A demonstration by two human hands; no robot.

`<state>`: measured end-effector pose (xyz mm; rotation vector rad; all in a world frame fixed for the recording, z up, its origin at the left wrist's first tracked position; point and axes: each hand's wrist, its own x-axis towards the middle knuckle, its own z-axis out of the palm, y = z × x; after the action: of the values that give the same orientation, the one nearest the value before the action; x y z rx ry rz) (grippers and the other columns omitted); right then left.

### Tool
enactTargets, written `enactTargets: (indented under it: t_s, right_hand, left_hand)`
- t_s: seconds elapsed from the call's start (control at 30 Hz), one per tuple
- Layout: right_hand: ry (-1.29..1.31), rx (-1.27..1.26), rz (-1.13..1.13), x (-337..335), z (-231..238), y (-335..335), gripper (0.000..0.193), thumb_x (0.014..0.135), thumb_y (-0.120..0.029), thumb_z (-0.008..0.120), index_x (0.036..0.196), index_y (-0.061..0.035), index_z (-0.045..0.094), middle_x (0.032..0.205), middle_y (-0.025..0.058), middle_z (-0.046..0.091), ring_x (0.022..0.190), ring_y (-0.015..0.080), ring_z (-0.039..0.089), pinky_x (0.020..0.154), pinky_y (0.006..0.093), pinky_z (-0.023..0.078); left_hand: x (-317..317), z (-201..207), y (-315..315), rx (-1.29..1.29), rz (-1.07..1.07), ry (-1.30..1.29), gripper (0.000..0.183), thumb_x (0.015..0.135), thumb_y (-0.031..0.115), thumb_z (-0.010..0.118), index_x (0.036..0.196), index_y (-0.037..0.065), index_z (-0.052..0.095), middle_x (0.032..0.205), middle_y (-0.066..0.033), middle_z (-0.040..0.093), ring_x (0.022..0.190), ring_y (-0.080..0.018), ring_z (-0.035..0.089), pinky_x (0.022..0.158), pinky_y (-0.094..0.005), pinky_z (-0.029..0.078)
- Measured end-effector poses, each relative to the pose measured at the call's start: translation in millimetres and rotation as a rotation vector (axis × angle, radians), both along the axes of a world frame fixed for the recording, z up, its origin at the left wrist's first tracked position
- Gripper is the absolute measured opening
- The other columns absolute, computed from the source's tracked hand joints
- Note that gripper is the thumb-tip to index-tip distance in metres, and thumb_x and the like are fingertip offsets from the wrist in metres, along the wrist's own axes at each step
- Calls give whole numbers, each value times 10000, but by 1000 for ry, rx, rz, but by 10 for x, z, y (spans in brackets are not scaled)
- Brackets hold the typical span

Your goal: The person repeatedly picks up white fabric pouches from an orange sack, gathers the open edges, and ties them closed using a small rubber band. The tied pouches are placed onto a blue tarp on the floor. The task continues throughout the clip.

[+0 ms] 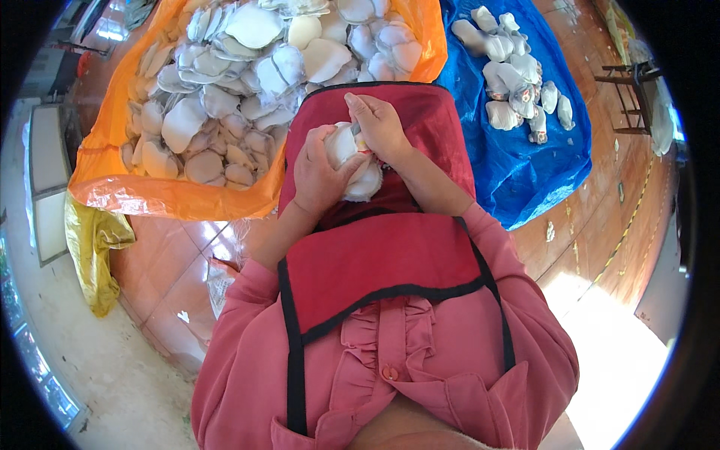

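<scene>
Over my lap I hold a small white sewn cloth piece (pixel 363 187) with a red and yellow patch on it. My left hand (pixel 322 171) wraps round its left side, the thumb lying across the front. Closed at its upper right is my right hand (pixel 381 129), with the thumb and fingers pressed together at the top. Part of the cloth is hidden behind the fingers. Beneath both hands spreads a dark red apron (pixel 442 127) with black edging.
Ahead to the left, an orange sheet (pixel 172 196) bears a large heap of flat white cloth pieces (pixel 255 75). Several stuffed-looking white pieces (pixel 517 79) lie on a blue sheet (pixel 547 169) to the right. A yellow bag (pixel 94 240) and a wooden stool (pixel 634 97) stand at the sides.
</scene>
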<state>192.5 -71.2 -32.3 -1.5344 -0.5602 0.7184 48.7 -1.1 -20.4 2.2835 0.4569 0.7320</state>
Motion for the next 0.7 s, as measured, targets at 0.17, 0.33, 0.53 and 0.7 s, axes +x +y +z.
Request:
enactTargets:
  t_s: [0.17,0.33,0.53,0.7]
  right_hand:
    - [-128,5,41,-5,-35,-45,423,999,-323,534,750,19,544,609,86,450,584,142,438,550,354,417]
    - [-135,49,143,-36,118,-55,420,1004,-318,530,748,15,537,601,85,446,579,140,447,538,355,418]
    - [-52,67,297,-75,64,-55,410,1006,-316,536,741,-4,536,591,24,452,546,94,452,491,319,412]
    - [41,4,347,-130,224,-104,402,1003,-309,545,736,-9,543,588,16,446,536,83,441,477,310,402]
  left_hand:
    - [-68,214,107,255,-17,143,484,756,323,794,1083,60,551,1070,-133,602,995,-334,587,835,-410,483]
    - [-79,506,103,195,25,294,370,782,369,762,899,82,559,916,-87,567,877,-320,568,723,-423,461]
    - [-119,645,203,170,-239,452,379,841,369,711,803,50,510,773,-113,507,728,-338,543,633,-431,430]
    - [-164,563,180,-109,-287,481,300,900,261,649,811,9,513,771,-158,507,725,-366,543,637,-442,422]
